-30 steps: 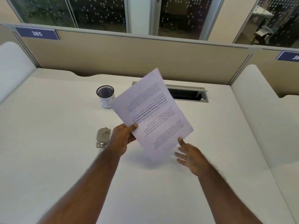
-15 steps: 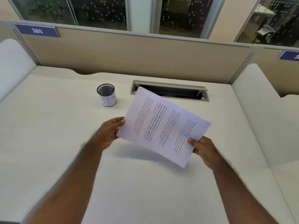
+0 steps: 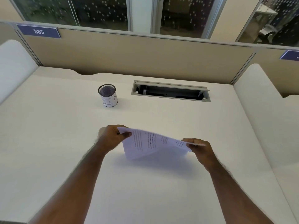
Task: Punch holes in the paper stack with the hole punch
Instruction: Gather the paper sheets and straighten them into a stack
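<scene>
Since half a second ago, the paper stack (image 3: pixel 150 145) has tipped from a raised, tilted hold to a nearly level one, held low over the white desk (image 3: pixel 48 143) and seen almost edge-on, with its printed side up. Both hands have come down with it. The left hand (image 3: pixel 113 137) pinches the stack's left corner between thumb and fingers. The right hand (image 3: pixel 198 147) pinches the opposite, right end in the same way. The sheets sag slightly between the two grips and cast a shadow on the desk, so they appear to hang just above the surface rather than rest on it.

This looks like squaring up or lowering the pages before punching; no holes are made yet. The hole punch (image 3: pixel 101 131), seen a second ago left of the left hand, is now almost entirely hidden behind that hand, with only a pale sliver showing.

Farther back on the desk stands a black mesh pen cup (image 3: pixel 107 97) with a white label, well apart from the paper. To its right is an open cable tray (image 3: pixel 170 92) set into the desk. Nothing lies between the hands and the punch.
</scene>
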